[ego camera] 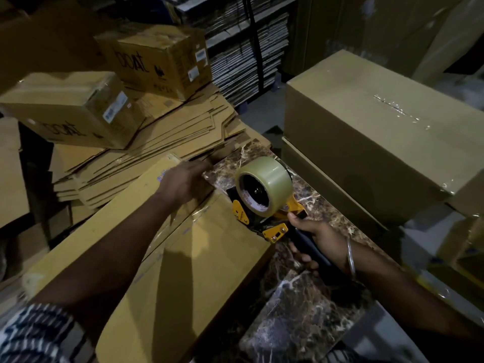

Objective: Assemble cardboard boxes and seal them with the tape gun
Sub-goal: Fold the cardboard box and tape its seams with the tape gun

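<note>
**Tape gun at the end of the seam, free hand holding the flaps**

From the head camera, the box point(167, 258) being sealed filled the lower left of the frame, lying on a dark marbled table point(301, 310). The left hand point(183, 183) reached to the box's far end at centre frame, fingers fairly straight and pressed on the flaps; whether the fingertips hooked over the edge I could not tell. The right hand point(318, 241), lower right of centre, was wrapped round the black handle of the tape gun point(264, 203), whose yellow head sat at the box's right edge with a clear roll mounted on top. A strip of glossy tape seemed to run along the seam, though the light was poor.

To finish this well, I judged, the flaps should be kept flush under the left palm while the gun tips down over the edge, so the blade cuts cleanly.

At upper left, two closed printed cartons point(78, 111) rested on a pile of flattened cardboard point(157, 142); their contents were hidden. At right sat large closed boxes point(366, 132), stacked, one showing tape on top
</note>
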`<state>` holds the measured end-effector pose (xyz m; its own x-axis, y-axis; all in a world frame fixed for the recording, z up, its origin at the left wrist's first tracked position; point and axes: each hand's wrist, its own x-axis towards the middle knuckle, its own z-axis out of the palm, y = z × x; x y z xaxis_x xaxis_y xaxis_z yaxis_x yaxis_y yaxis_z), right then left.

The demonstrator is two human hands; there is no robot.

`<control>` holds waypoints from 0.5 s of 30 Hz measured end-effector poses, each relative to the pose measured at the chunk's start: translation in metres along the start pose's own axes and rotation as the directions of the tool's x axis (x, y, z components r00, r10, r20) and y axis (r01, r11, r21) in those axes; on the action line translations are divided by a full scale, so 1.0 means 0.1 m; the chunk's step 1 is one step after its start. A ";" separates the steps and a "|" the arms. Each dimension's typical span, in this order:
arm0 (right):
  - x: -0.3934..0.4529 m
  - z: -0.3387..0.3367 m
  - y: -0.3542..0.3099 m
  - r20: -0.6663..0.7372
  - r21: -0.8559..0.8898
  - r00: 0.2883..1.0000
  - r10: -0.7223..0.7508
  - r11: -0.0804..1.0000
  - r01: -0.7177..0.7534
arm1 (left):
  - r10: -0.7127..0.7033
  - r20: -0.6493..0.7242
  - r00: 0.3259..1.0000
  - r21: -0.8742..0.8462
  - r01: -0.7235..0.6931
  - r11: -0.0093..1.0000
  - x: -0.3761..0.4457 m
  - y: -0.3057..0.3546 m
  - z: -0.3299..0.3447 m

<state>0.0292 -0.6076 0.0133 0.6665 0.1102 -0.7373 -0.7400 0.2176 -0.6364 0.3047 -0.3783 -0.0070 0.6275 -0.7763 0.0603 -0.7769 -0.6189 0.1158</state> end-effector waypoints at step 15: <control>0.13 0.06 -0.16 -0.008 -0.035 0.999 0.052 0.998 -0.052 | 0.004 0.148 0.989 0.103 -0.019 0.995 -0.07 0.09 0.00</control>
<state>0.0507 -0.6041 0.0154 0.6264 0.1133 -0.7712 -0.7765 0.1773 -0.6047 0.2934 -0.3788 -0.0061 0.6098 -0.7877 -0.0869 -0.7900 -0.6129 0.0121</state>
